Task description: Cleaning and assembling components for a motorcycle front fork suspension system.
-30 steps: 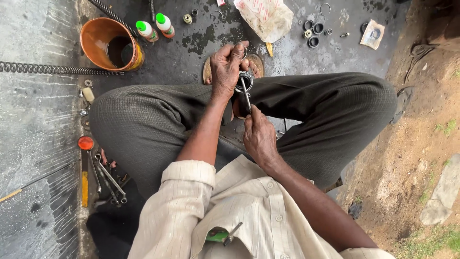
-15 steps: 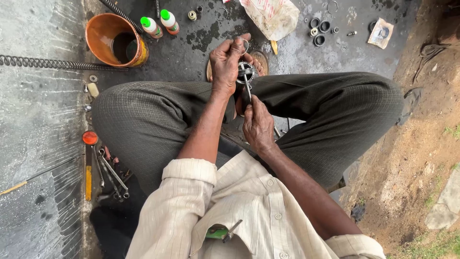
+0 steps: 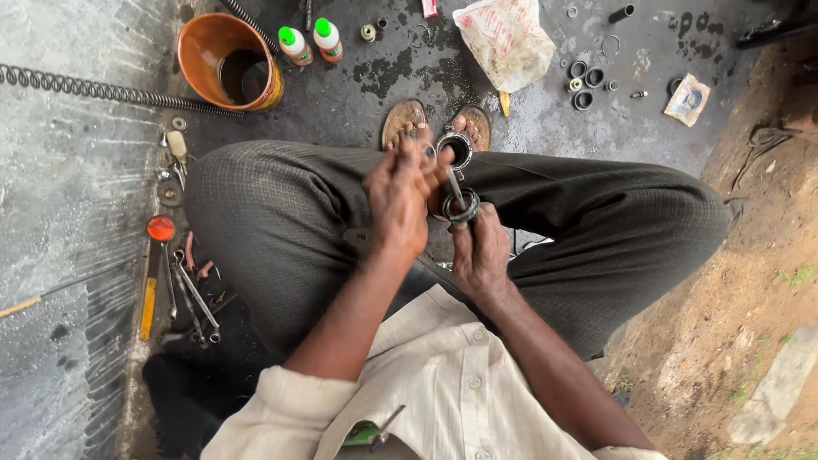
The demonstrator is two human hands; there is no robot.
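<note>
Since half a second ago the hands have barely shifted; the left hand (image 3: 400, 200) now sits a little lower over the knees, fingers still curled around the upper metal ring (image 3: 456, 149).

At far left a long coiled spring (image 3: 102, 89) lies across the rough, streaked concrete floor (image 3: 68, 213). Below it lie slim steel spanners (image 3: 192, 298) and a red-capped tool (image 3: 159, 230), close to the person's thigh. A round orange plastic bucket (image 3: 230, 60) stands beyond, with two green-capped bottles (image 3: 311, 43) just beside it.

In the middle, the left hand is closed on the shiny ring, held above the sandalled feet. The right hand (image 3: 481, 251) is clenched around a second dark ring (image 3: 462, 207) with a thin metal rod (image 3: 456, 186) rising from it towards the upper ring.

Further right, a crumpled plastic bag (image 3: 507, 38) and small black rings (image 3: 584, 85) dot the wet, oil-stained floor, with bare room between them. The slab ends at loose brown soil (image 3: 750, 255).
</note>
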